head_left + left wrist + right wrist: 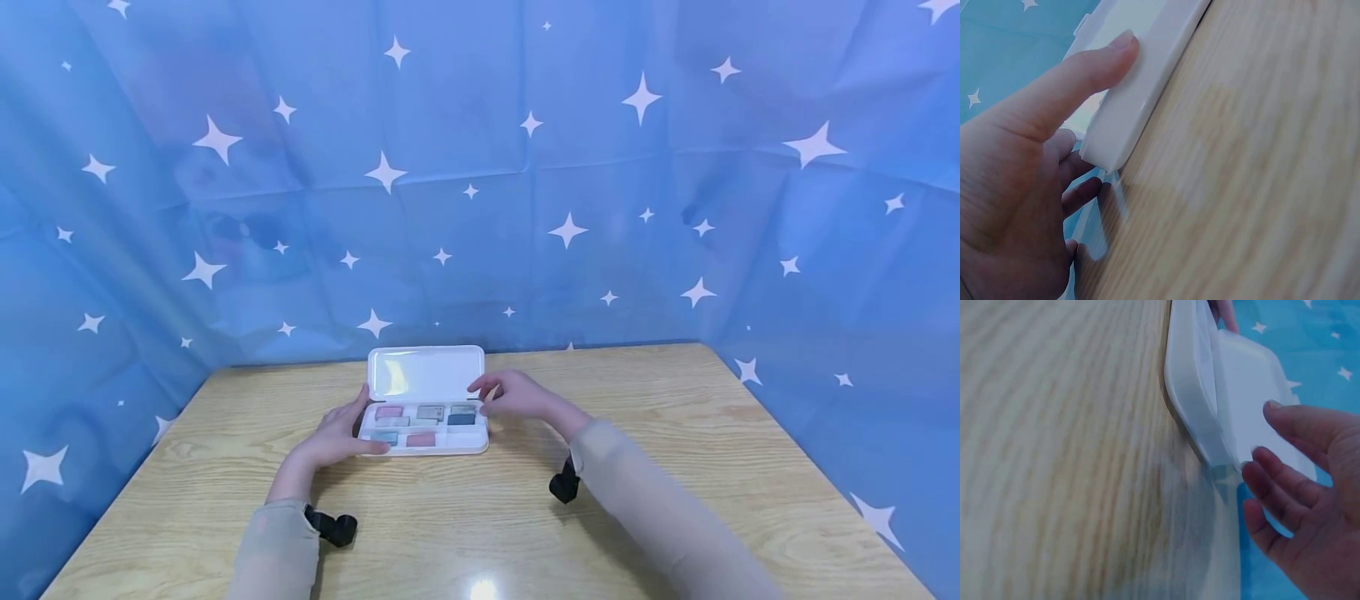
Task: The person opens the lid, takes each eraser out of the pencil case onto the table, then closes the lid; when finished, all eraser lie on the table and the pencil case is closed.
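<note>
A white plastic case (pixel 463 443) lies on the table with its lid (pixel 427 373) raised at the back. Inside its compartments are several small flat pieces, among them a pink one (pixel 421 439), a dark teal one (pixel 461 419) and a grey one (pixel 430 412). My left hand (pixel 335 437) holds the case's left end; its thumb (pixel 1094 72) lies over the front rim, the other fingers along the end wall. At the right end, near the hinge, my right hand (pixel 521 396) has loosely bent, spread fingers (pixel 1279 481) that grip nothing. Whether they touch the case I cannot tell.
The wooden table (pixel 465 508) extends in front of the case and to both sides. A blue curtain (pixel 480 250) with white stars hangs right behind the table's back edge and along both sides. Black wrist cameras (pixel 566 482) sit under both sleeves.
</note>
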`<state>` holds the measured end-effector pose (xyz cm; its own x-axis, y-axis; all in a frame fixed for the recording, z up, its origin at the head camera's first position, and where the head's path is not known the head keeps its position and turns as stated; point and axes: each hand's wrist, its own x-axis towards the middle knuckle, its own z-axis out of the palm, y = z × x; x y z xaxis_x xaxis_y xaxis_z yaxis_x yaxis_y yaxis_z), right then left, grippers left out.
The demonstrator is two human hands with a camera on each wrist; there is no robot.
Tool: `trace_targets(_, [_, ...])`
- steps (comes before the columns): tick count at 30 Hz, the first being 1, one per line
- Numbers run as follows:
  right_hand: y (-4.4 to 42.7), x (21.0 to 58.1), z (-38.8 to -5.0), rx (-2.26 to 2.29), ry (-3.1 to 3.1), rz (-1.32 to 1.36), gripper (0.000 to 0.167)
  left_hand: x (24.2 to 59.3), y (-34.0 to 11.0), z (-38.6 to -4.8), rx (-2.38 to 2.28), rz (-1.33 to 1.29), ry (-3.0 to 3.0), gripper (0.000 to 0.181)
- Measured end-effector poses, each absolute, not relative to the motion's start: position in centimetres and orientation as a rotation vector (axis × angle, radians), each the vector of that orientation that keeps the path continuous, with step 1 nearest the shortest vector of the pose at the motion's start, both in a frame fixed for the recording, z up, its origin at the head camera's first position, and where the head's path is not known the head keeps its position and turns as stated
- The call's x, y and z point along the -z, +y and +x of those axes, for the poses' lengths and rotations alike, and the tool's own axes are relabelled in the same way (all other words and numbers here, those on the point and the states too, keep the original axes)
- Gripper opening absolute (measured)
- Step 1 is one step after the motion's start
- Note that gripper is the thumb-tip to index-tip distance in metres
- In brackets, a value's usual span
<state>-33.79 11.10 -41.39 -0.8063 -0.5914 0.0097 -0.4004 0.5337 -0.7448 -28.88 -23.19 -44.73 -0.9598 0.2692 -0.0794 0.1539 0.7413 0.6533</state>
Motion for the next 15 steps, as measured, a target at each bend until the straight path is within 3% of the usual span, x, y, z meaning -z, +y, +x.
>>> trace_targets(15, [9.4,40.7,-34.5,0.837,2.58,-0.964,0.042,44.6,-23.1,-28.8,-1.027,0.334,2.768,0.118])
